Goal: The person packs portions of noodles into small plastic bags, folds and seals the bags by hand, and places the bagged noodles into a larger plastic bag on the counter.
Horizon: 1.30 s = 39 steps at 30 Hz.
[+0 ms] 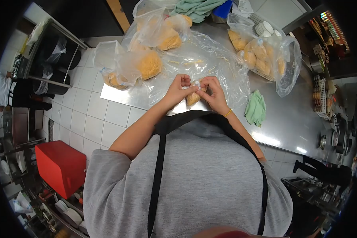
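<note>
Near the table's front edge, a small clear bag of orange-yellow food (193,98) hangs between my two hands. My left hand (179,89) pinches the gathered neck of this bag from the left, its fingers curled. From the right, my right hand (213,94) pinches the same neck, with a yellow band on the wrist. A whitish twist of plastic shows between the fingertips. Beneath and beyond the hands, a clear plastic sheet (230,75) with scattered yellow shreds covers part of the metal table (283,115).
Large bags of shredded yellow food (150,65) stand at the left and back. More filled bags (258,55) are at the right back. Green cloths lie right (256,108) and at the back (196,8). A red box (61,168) is at lower left. Two people stand farther off.
</note>
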{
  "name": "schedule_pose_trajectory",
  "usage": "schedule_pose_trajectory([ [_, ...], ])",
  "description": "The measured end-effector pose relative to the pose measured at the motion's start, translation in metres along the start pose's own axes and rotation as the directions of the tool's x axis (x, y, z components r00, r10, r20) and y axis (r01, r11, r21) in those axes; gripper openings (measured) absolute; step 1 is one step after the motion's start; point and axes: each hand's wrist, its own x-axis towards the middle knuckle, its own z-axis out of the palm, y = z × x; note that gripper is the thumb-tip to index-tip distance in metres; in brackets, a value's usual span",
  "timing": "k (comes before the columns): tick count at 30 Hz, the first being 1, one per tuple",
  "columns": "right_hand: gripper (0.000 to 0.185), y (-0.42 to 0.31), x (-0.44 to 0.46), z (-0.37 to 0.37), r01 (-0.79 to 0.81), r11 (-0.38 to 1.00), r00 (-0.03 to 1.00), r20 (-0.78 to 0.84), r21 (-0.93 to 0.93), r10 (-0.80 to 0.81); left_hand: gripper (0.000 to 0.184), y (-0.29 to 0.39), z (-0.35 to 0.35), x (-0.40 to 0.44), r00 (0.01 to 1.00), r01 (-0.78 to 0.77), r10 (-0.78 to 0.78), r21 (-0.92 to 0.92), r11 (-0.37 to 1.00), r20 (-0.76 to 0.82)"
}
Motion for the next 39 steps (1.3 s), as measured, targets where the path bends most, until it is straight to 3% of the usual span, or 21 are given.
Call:
schedule_pose_trajectory([
  [1,0.024,0.0,-0.002,0.002,0.02,0.999,0.999,-0.039,0.031,-0.018,0.05,0.005,-0.002,0.0,1.0,-0.004,0.004,0.0,1.0,0.012],
  [3,0.033,0.008,-0.008,0.006,0.06,0.998,0.988,-0.139,0.001,-0.06,0.051,0.017,-0.003,0.001,0.957,0.198,-0.212,0.087,0.976,0.197],
  [6,0.044,-0.008,-0.012,0.001,-0.266,0.96,0.954,-0.166,-0.084,0.249,0.049,0.023,0.003,0.001,0.945,0.223,-0.227,0.043,0.974,0.236],
  [9,0.049,-0.003,-0.014,-0.004,-0.323,0.947,0.945,-0.046,0.006,0.322,0.043,0.031,0.015,-0.001,0.924,0.306,-0.304,0.029,0.952,0.231],
  [10,0.049,-0.003,-0.015,-0.006,-0.326,0.945,0.944,-0.058,0.002,0.326,0.043,0.032,0.02,-0.004,0.931,0.289,-0.267,-0.055,0.956,0.25],
  [11,0.049,-0.003,-0.017,-0.008,-0.299,0.948,0.95,-0.064,0.111,0.307,0.042,0.035,0.024,-0.006,0.938,0.271,-0.228,-0.141,0.952,0.262],
  [13,0.049,-0.014,-0.016,-0.016,-0.264,0.939,0.956,-0.073,0.219,0.286,0.041,0.043,0.033,-0.007,0.939,0.247,-0.194,-0.162,0.955,0.284],
  [15,0.051,-0.037,-0.014,-0.043,-0.337,0.753,0.894,-0.057,0.566,0.443,0.041,0.058,0.044,-0.011,0.929,0.032,0.031,-0.164,0.986,0.368],
  [17,0.053,-0.039,-0.013,-0.07,-0.245,0.808,0.856,-0.271,0.537,0.439,0.04,0.088,0.052,-0.015,0.911,-0.006,0.083,-0.187,0.982,0.403],
  [19,0.049,-0.044,-0.009,-0.112,-0.018,0.767,0.756,-0.493,0.641,0.431,0.04,0.103,0.058,-0.016,0.869,-0.024,0.091,-0.141,0.99,0.486],
  [22,0.048,-0.045,0.002,-0.196,-0.066,0.97,0.585,-0.778,0.235,0.228,0.038,0.099,0.056,-0.015,0.88,-0.058,0.097,-0.098,0.993,0.465],
  [24,0.05,-0.001,-0.002,-0.257,-0.343,0.913,0.603,-0.797,-0.221,0.033,0.037,0.092,0.05,-0.014,0.894,-0.05,0.074,-0.066,0.997,0.442],
  [25,0.05,0.013,0.0,-0.274,-0.344,0.912,0.601,-0.799,-0.221,0.033,0.035,0.089,0.047,-0.014,0.912,-0.025,0.047,-0.059,0.998,0.407],
  [27,0.052,0.034,0.01,-0.294,-0.52,0.755,0.726,-0.672,-0.399,0.145,0.034,0.085,0.041,-0.013,0.931,-0.004,0.024,-0.056,0.998,0.365],
  [31,0.055,0.059,0.04,-0.288,-0.547,0.693,0.762,-0.622,-0.469,0.18,0.033,0.08,0.033,-0.014,0.936,0.018,-0.004,-0.039,0.999,0.353],
  [32,0.057,0.064,0.047,-0.286,-0.482,0.876,0.669,-0.649,-0.008,0.362,0.033,0.078,0.031,-0.014,0.935,0.051,-0.035,-0.035,0.998,0.352],
  [33,0.06,0.07,0.053,-0.284,-0.312,0.831,0.608,-0.576,0.46,0.547,0.034,0.076,0.031,-0.014,0.934,0.084,-0.068,-0.03,0.996,0.351],
  [34,0.06,0.087,0.056,-0.289,-0.311,0.831,0.61,-0.574,0.461,0.547,0.034,0.074,0.03,-0.015,0.935,0.083,-0.068,-0.03,0.996,0.348],
  [36,0.068,0.106,0.058,-0.297,-0.156,0.613,0.627,-0.402,0.775,0.667,0.034,0.069,0.03,-0.016,0.94,0.091,-0.065,-0.061,0.994,0.334],
  [39,0.074,0.112,0.058,-0.301,-0.187,0.602,0.668,-0.349,0.776,0.657,0.034,0.064,0.029,-0.016,0.927,0.134,-0.106,-0.054,0.989,0.359],
])
